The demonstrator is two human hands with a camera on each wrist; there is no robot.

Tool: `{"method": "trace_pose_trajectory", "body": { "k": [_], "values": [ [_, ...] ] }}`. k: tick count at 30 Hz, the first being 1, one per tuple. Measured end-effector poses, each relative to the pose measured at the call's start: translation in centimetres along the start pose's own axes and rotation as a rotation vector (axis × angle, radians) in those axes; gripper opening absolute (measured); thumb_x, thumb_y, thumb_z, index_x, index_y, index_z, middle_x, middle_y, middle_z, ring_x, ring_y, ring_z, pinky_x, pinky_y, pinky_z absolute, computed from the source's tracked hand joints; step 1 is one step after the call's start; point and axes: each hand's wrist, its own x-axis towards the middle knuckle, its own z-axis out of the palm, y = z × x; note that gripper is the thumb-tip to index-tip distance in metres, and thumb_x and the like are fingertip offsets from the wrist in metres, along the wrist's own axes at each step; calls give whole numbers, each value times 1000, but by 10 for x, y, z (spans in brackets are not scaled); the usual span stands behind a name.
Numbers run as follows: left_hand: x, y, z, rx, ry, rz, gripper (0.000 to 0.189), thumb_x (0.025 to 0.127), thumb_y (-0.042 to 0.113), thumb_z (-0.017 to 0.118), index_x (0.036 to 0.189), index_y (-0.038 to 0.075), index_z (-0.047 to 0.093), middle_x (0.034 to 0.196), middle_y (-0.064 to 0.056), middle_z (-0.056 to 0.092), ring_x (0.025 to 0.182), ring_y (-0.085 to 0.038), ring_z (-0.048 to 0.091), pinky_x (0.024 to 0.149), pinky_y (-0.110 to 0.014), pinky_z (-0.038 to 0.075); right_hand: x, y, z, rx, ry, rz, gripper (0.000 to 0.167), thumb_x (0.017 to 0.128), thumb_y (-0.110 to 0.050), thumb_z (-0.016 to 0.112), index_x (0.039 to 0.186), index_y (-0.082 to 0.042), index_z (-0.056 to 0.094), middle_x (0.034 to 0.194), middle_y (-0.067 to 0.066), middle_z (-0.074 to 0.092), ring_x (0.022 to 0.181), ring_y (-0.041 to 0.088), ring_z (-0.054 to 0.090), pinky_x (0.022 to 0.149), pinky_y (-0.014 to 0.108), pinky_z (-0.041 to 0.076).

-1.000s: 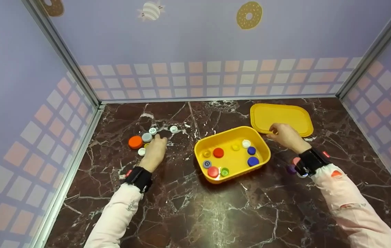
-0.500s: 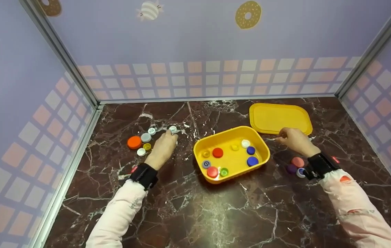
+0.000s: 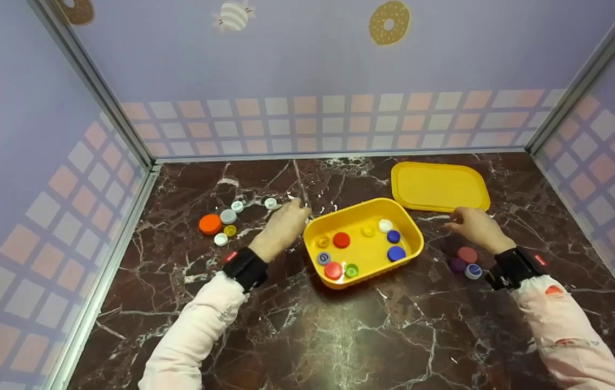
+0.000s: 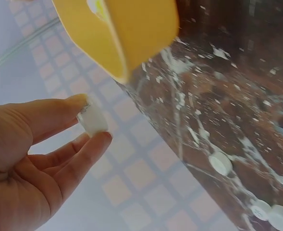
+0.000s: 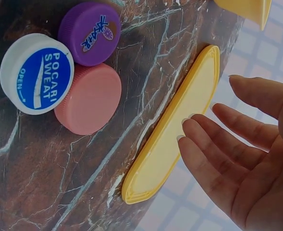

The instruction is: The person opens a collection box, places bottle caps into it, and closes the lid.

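Yellow plastic box [image 3: 367, 255]: nine caps [image 3: 341, 240] already lie inside; six caps [image 3: 210, 224] left of it and three caps [image 3: 467, 255] right of it remain. Just left of it, my left grip [image 3: 283, 225] pinches a white cap [image 4: 93, 120]; right of it, my right grip [image 3: 478, 227], loosely spread, holds nothing.

Lilac, pink-and-white-checked walls [image 3: 307, 54] enclose the left, far and right sides of a dark, veined surface [image 3: 274, 336], apparently marble, with pale glare [image 3: 340, 341] near.
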Motion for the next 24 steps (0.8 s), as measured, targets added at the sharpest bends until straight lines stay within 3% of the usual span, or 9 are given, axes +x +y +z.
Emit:
{"method": "trace_pose_trajectory", "body": {
  "k": [10,18,24],
  "values": [
    [16,30,14,25,-127,122,9,73,-1,63,81,3,65,81,-12,50,66,-26,55,57,-34,48,-3,1,3,28,-4,-5,17,84,-15,64,86,2,61,75,8,59,64,23,54,56,41,43],
    [28,50,29,73,-228,171,6,79,3,58,80,5,64,80,-11,54,67,-22,55,56,-31,47,-7,6,4,43,3,8,16,84,-16,64,84,0,61,73,7,58,63,22,52,56,40,42],
    [30,56,38,22,-290,215,4,78,5,61,77,8,63,77,-7,52,69,-20,54,58,-30,45,-12,7,2,33,-20,51,17,84,-18,63,86,0,61,75,7,59,65,23,54,60,43,43]
  ]
}}
